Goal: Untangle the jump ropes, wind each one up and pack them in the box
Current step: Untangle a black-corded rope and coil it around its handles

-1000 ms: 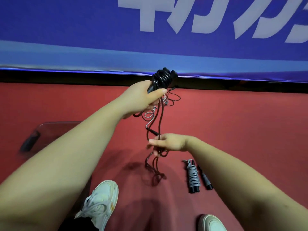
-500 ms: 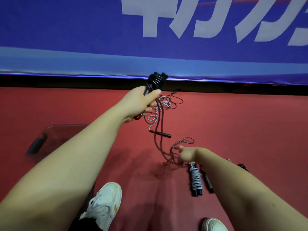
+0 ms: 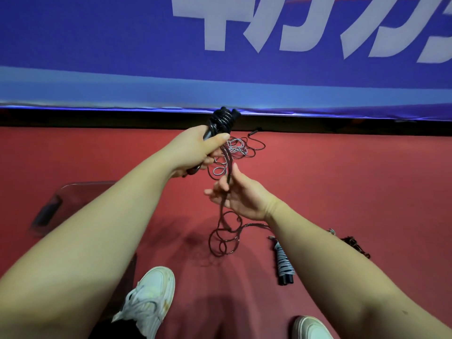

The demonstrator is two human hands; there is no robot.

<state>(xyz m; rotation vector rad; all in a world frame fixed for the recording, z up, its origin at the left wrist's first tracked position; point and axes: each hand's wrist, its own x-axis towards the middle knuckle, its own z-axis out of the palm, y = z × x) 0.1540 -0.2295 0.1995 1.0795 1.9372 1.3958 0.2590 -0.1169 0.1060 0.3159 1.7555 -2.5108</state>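
My left hand [image 3: 199, 149] is closed around the black handles of a dark jump rope [image 3: 223, 121], with several turns of cord wound around their top. The loose dark cord [image 3: 223, 237] hangs down and coils on the red floor. My right hand [image 3: 241, 198] pinches this cord just below the left hand. A tangle of grey-white rope [image 3: 236, 149] lies on the floor behind the hands. A wound grey rope with black handles [image 3: 283, 264] lies by my right forearm. The clear box [image 3: 73, 192] stands at the left, partly hidden by my left arm.
A blue banner with white letters [image 3: 244, 45] runs along the back wall above a black strip. Two white shoes [image 3: 149, 299] show at the bottom. Another dark rope [image 3: 354, 245] peeks out behind my right forearm. A dark object [image 3: 47, 212] lies in the box.
My right hand has risen from near the floor up to just below the left hand and taken the cord between its fingers. The hanging cord now coils on the floor under it.
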